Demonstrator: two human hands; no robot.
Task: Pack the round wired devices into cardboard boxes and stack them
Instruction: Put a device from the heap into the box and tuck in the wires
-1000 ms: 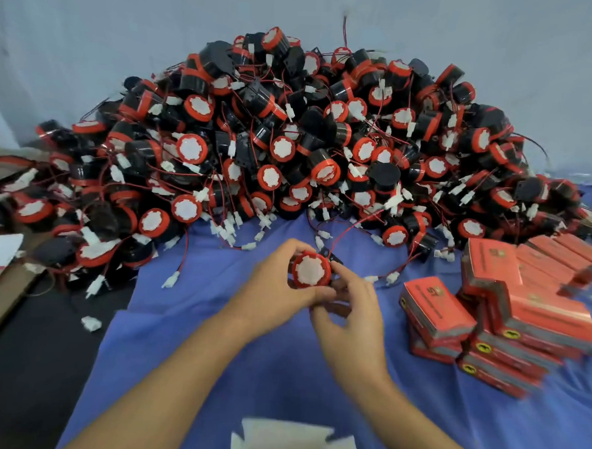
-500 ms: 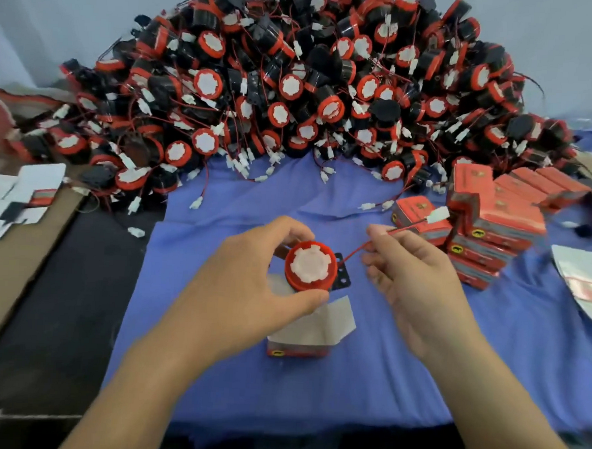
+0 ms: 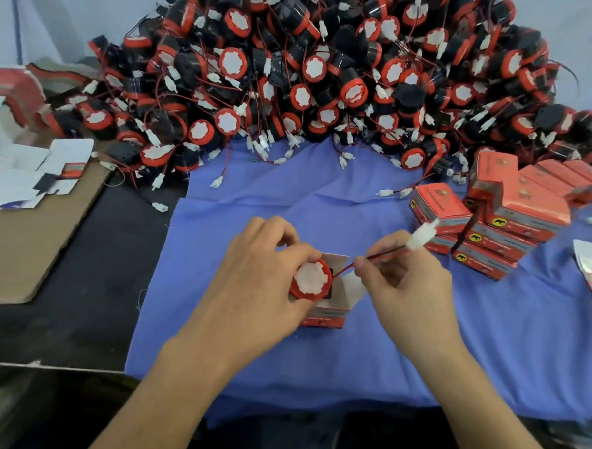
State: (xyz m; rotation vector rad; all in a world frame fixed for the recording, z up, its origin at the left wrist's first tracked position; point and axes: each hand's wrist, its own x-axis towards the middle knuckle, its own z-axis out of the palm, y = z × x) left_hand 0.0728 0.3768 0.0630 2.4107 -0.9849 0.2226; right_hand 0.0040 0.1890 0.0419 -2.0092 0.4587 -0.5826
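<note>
Head view: the left hand (image 3: pixel 261 277) holds a round device (image 3: pixel 311 281) in the open box (image 3: pixel 331 312), the right hand (image 3: pixel 404 285) pinching its wire (image 3: pixel 382 257). Insertion seems underway; tucking the wire in looks next.

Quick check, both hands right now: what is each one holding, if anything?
Left hand: grips the round device over the open box.
Right hand: pinches the device's red wire.

Blue cloth (image 3: pixel 323 205): matt, creased. Devices (image 3: pixel 312 282): glossy red and black plastic, white paper-like faces. Boxes (image 3: pixel 441 206): smooth printed cardboard. Brown cardboard sheet (image 3: pixel 22 244): matt.
</note>
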